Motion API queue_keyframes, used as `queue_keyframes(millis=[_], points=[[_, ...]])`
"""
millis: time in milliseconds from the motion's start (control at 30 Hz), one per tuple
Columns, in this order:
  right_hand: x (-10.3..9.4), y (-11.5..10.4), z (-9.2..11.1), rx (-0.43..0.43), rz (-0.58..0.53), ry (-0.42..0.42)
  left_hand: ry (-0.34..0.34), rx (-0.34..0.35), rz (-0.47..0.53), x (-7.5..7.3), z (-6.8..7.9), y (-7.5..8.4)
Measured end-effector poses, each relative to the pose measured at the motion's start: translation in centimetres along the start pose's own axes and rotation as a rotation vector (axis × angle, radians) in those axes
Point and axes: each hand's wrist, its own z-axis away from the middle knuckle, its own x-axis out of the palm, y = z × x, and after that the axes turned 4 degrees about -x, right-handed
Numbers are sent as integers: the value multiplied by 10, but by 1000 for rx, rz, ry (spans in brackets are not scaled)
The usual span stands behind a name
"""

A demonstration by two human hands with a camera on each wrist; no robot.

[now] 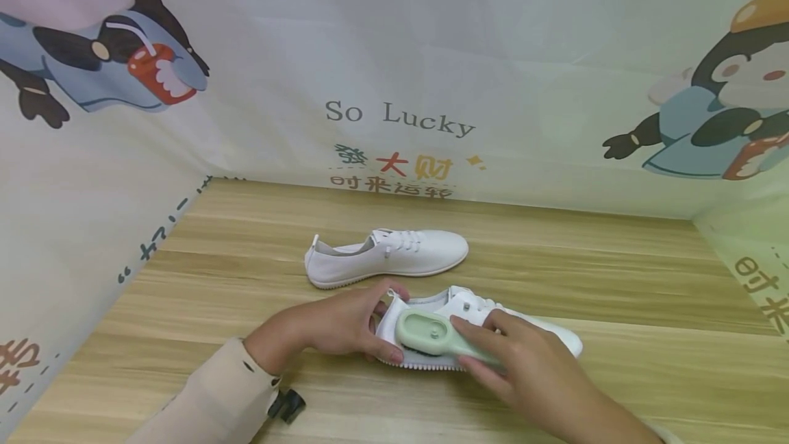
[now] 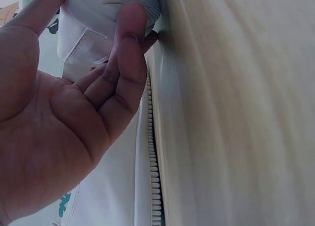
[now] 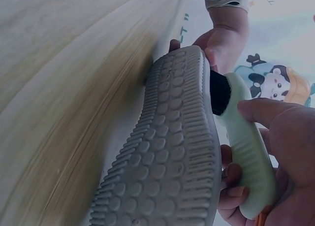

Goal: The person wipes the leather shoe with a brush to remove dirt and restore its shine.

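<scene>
A white lace-up shoe (image 1: 542, 331) lies tipped toward me on the wooden surface, toe to the right. My left hand (image 1: 345, 324) grips its heel, thumb low near the sole and fingers at the back collar. In my right hand (image 1: 530, 362) is a pale green shoe brush (image 1: 425, 331), its handle held between thumb and curled fingers. Dark bristles (image 3: 219, 92) of the brush press against the shoe's side near the heel, as the right wrist view shows. That view also faces the shoe's grey studded sole (image 3: 162, 142).
A second white shoe (image 1: 388, 255) stands upright just behind, toe also to the right. The wood-grain surface (image 1: 622, 273) is bounded by printed white sheets (image 1: 394, 40) at the back and both sides. A small black clip-like thing (image 1: 287, 405) sits by the left sleeve (image 1: 212, 389).
</scene>
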Motion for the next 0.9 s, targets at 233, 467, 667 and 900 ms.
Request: queue_keyframes(millis=[233,467,667,900], points=[[-3,5,8,16,8,1,3,-13,2,0,0,1],[-7,11,16,13,23,8,6,-16,-8,-1,0,1],[-8,14,22,16,7,37,7,-24,-5,0,1,2],[-13,16,28,35,-1,21,9,-30,-3,1,0,2]])
